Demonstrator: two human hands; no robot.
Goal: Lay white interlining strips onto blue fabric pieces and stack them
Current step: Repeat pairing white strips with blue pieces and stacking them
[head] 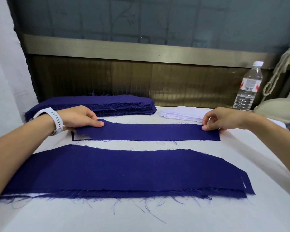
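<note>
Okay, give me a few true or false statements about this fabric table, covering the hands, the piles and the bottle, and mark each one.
1. The left hand and right hand each hold an end of one blue strip. True.
2. The water bottle lies on its side. False: it stands upright with its cap on.
3. The pile of white strips sits to the right of the blue pile. True.
4. The watch is on the right wrist. False: it is on the left wrist.
5. A hand grips the wide blue piece nearest the camera. False: neither hand grips it.
</note>
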